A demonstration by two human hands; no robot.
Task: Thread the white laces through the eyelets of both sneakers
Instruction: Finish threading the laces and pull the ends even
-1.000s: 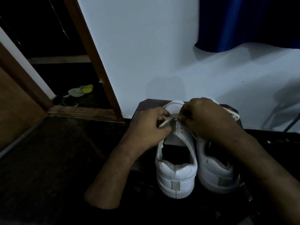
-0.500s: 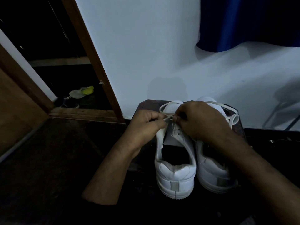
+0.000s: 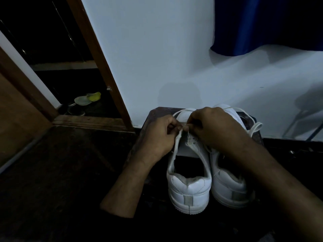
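Two white sneakers stand side by side with their heels toward me, the left sneaker (image 3: 189, 187) and the right sneaker (image 3: 230, 186). My left hand (image 3: 160, 136) pinches the left eyelet flap of the left sneaker near its top. My right hand (image 3: 215, 126) pinches the white lace (image 3: 254, 127) at the same spot, fingertips almost touching my left hand. A loop of the lace arcs over the toes and another hangs off to the right of the right sneaker. The eyelets under my fingers are hidden.
The sneakers sit on a dark low stool (image 3: 157, 113) against a pale wall (image 3: 157, 58). A brown door frame (image 3: 97, 58) stands at the left, with a yellow-green sandal (image 3: 88, 98) beyond it. A blue curtain (image 3: 262, 23) hangs upper right. The floor is dark.
My two hands have drawn closer together over the left sneaker's top. The lace loop to the right of the right sneaker has come more into view.
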